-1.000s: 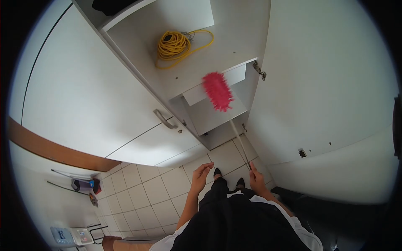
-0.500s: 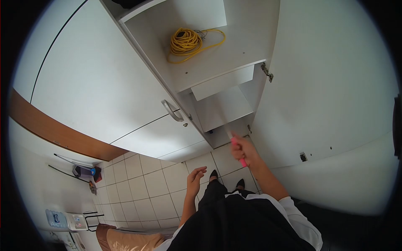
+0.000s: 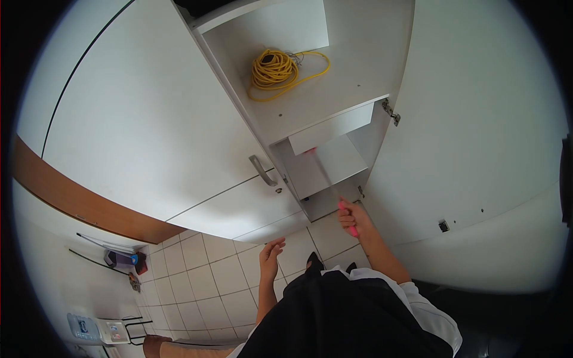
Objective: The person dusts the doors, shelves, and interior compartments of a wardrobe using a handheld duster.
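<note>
so far, duster: your duster (image 3: 353,230) reaches in over the lower shelf (image 3: 345,163); a blurred bit of red shows at the bottom edge of the white panel (image 3: 334,130), and you can't tell whether it touches.
right hand: your right hand (image 3: 356,219) has its fingers wrapped round the pink handle, the pale rod slanting away from you.
left hand: your left hand (image 3: 272,250) hangs free near your waist, fingers loosely bent, nothing seen in it.
done and left: you look to be mid-stroke; which surfaces you have dusted, and which are left, can't be told from this view.
upper shelf: above the panel, your upper shelf (image 3: 334,98) bears a coiled yellow cable (image 3: 276,73), a loop trailing to its right; the bare part around it is pale and smooth.
doors: the right door (image 3: 477,131) is swung out beside you, with a metal hinge (image 3: 392,113) at its edge; the left door (image 3: 149,119) is closed, with a curved handle (image 3: 261,170).
room: you stand on a tiled floor (image 3: 230,268), with a water bottle (image 3: 82,327) far to the left.
</note>
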Demonstrator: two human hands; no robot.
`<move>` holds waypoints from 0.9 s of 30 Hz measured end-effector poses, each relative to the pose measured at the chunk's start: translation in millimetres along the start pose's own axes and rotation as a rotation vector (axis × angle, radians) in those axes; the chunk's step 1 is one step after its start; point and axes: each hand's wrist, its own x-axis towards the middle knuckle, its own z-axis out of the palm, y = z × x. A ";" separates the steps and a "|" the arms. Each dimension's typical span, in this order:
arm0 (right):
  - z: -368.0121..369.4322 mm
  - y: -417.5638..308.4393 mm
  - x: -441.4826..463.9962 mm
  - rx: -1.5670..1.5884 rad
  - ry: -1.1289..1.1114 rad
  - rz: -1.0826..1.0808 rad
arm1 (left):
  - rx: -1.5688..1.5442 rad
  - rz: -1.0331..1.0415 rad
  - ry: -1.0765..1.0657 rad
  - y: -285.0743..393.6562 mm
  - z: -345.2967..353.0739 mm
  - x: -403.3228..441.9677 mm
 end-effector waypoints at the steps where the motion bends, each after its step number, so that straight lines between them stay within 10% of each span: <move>1: -2.7 -8.4 -3.0 0.063 0.013 -0.130 | 0.005 0.007 -0.006 -3.8 -3.4 3.0; 6: 18.0 -33.0 -11.1 0.101 -0.050 -0.389 | -0.015 -0.063 -0.069 -4.5 -10.0 13.0; 12: 19.2 -1.0 -8.8 0.054 -0.180 -0.072 | 0.019 -0.036 -0.082 -1.8 -18.3 28.8; 14: 9.1 -9.6 -24.6 0.285 -0.043 -0.395 | 0.020 -0.047 -0.083 -4.9 -19.6 27.6; 27: 38.6 26.4 -315.7 -0.716 0.504 -0.373 | 0.062 -0.087 -0.281 -16.2 18.0 42.5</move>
